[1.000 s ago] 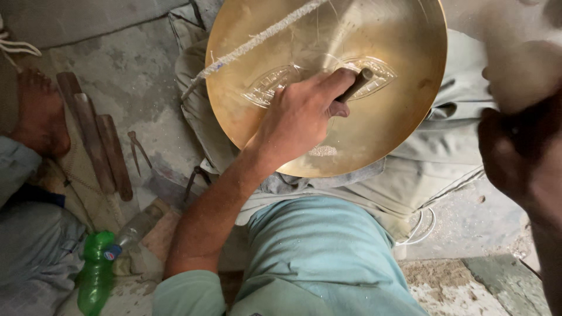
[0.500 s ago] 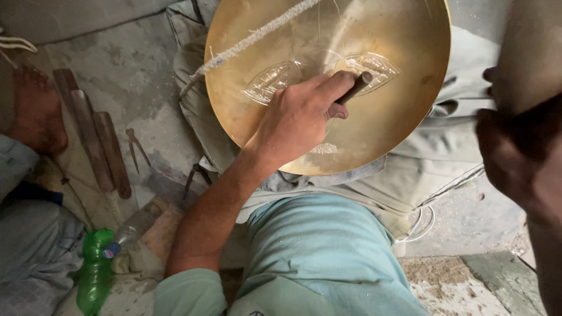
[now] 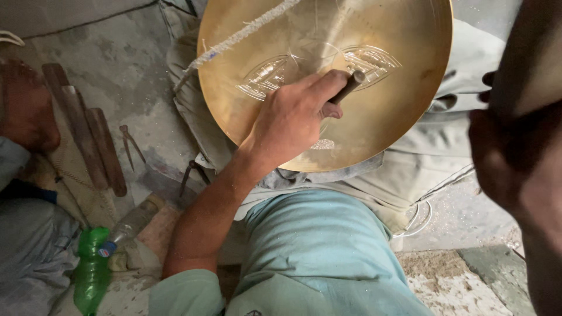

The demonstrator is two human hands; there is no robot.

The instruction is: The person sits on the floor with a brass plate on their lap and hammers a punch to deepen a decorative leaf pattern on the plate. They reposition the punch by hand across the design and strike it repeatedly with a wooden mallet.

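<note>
A large round brass plate [image 3: 386,117] leans on grey cloth on my lap, its face engraved with leaf-shaped line patterns. My left hand [image 3: 290,120] reaches in from the lower left and is closed around a dark, short metal tool [image 3: 350,86], whose tip rests on the plate near the engraved lines. Fine metal filings [image 3: 322,144] lie just below that hand. My right hand [image 3: 515,146] is a dark, blurred shape close to the camera at the right edge; what it holds is not visible. A frayed white rope [image 3: 240,36] crosses the plate's upper left.
Several wooden-handled tools [image 3: 88,140] and small metal pincers [image 3: 132,143] lie on the concrete floor at left. A green plastic bottle [image 3: 91,275] and a clear bottle [image 3: 132,222] lie at lower left. Another person's foot [image 3: 26,111] is at the far left.
My left hand keeps its grip on the tool at nearly the same spot on the plate. The blurred right hand has shifted slightly at the right edge.
</note>
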